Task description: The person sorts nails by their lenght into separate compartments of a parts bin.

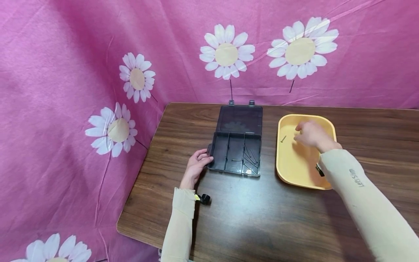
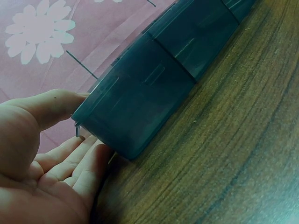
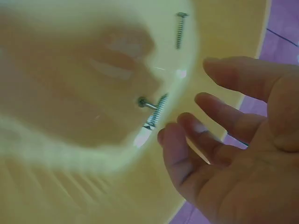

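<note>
My left hand (image 1: 196,165) holds the left side of a dark see-through compartment box (image 1: 219,152), its lid (image 1: 240,119) laid back. Thumb and fingers stand around the box's corner in the left wrist view. Several long screws (image 1: 250,156) lie in the right compartment and a short screw (image 1: 235,160) in the middle one. Over the far part of a yellow tray (image 1: 294,178) hovers my right hand (image 1: 311,134), fingers loosely bent with nothing between them. One screw (image 3: 180,30) lies on the tray floor; other screws (image 3: 158,111) lie crossed near the fingertips.
The wood-grain table (image 1: 229,218) carries both containers, box left and tray right. Behind and to the left hangs a pink cloth (image 1: 176,54) with white daisies. A black wrist camera (image 1: 204,198) sits at my left cuff.
</note>
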Demonstrator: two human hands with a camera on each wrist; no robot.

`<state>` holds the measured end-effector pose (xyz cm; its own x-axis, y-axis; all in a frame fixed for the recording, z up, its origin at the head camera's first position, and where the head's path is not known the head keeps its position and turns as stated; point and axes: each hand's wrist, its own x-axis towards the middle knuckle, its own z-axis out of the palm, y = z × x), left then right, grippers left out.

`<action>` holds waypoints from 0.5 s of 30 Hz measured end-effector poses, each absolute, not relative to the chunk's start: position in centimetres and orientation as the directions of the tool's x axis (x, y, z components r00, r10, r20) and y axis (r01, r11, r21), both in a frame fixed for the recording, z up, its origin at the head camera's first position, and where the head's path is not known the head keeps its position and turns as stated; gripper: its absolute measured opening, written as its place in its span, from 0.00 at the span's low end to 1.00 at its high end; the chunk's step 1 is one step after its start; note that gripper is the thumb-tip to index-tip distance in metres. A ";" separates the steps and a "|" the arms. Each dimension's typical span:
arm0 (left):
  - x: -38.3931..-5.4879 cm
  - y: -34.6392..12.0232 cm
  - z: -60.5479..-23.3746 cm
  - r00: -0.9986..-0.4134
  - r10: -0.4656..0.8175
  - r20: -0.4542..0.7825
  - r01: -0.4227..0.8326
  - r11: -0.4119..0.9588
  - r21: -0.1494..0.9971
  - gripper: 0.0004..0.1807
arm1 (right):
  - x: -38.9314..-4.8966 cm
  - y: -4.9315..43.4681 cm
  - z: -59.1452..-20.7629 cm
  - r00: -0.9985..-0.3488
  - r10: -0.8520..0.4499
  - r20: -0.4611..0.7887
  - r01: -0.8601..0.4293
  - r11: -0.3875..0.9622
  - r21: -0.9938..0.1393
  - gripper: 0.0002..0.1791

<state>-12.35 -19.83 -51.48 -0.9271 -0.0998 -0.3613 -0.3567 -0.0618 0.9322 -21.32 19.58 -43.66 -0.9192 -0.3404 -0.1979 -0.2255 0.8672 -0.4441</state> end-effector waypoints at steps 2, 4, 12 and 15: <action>-12.3 -19.8 -51.4 -0.927 -0.106 -0.359 -0.353 -0.065 0.933 0.26 | -21.4 19.7 -44.0 -0.910 -0.346 -0.227 -0.236 0.885 -0.402 0.23; -12.3 -19.8 -51.4 -0.928 -0.108 -0.356 -0.350 -0.067 0.934 0.25 | -21.5 19.7 -44.4 -0.911 -0.322 -0.258 -0.208 0.898 -0.388 0.25; -12.2 -19.7 -51.3 -0.929 -0.117 -0.352 -0.346 -0.066 0.936 0.24 | -21.6 20.1 -45.4 -0.910 -0.257 -0.326 -0.126 0.919 -0.373 0.23; -12.2 -19.7 -51.3 -0.929 -0.109 -0.354 -0.349 -0.063 0.935 0.25 | -21.7 20.2 -45.7 -0.908 -0.251 -0.334 -0.119 0.922 -0.369 0.26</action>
